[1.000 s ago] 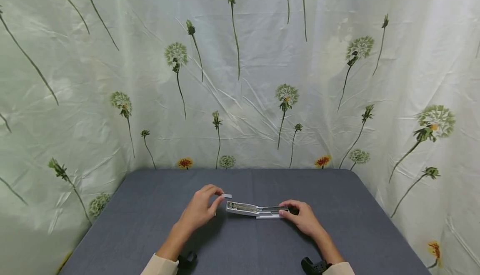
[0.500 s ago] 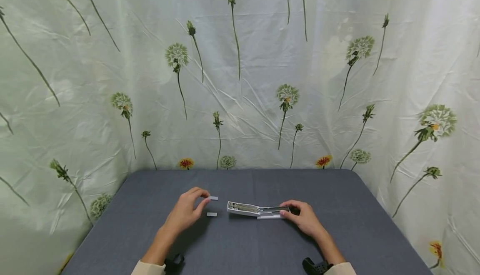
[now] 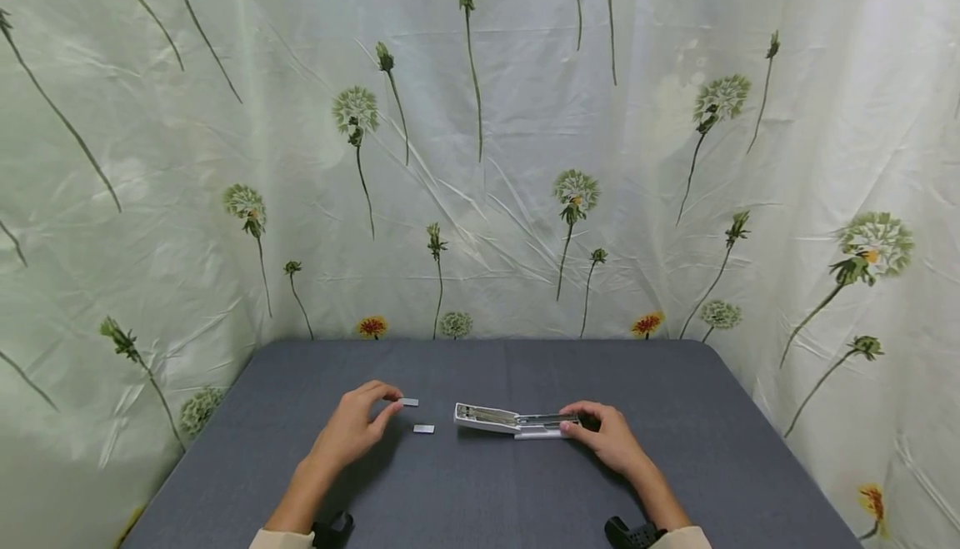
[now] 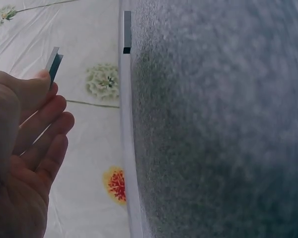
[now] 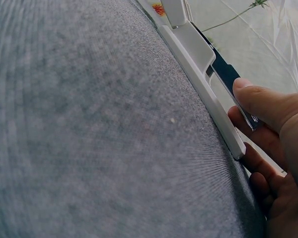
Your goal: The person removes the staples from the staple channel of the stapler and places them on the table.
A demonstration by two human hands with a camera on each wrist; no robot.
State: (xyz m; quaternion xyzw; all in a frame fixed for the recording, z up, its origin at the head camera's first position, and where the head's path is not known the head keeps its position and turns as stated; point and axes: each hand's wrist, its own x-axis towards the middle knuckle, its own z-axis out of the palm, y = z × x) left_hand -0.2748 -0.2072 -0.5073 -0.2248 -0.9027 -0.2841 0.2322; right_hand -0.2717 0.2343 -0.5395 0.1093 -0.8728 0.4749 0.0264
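Note:
In the head view a white stapler [image 3: 487, 419] lies opened out on the table, its top swung back to the left. My right hand [image 3: 606, 438] grips its right end; in the right wrist view the thumb presses on the dark metal magazine [image 5: 227, 74], with fingers around the far side by the white base [image 5: 198, 94]. Left of the stapler, my left hand [image 3: 352, 424] pinches a short strip of staples [image 4: 53, 67] between thumb and fingertips, raised over the table. A second staple strip [image 3: 423, 429] lies on the cloth between that hand and the stapler.
A dark grey cloth covers the table [image 3: 480, 499]. Behind it and at both sides hangs a pale curtain [image 3: 502, 199] printed with dandelions. Each wrist wears a black strap mount [image 3: 630, 532].
My left hand, with its staple strip, has moved left and slightly nearer, away from the stapler. The strip on the cloth came into view. My right hand keeps its hold.

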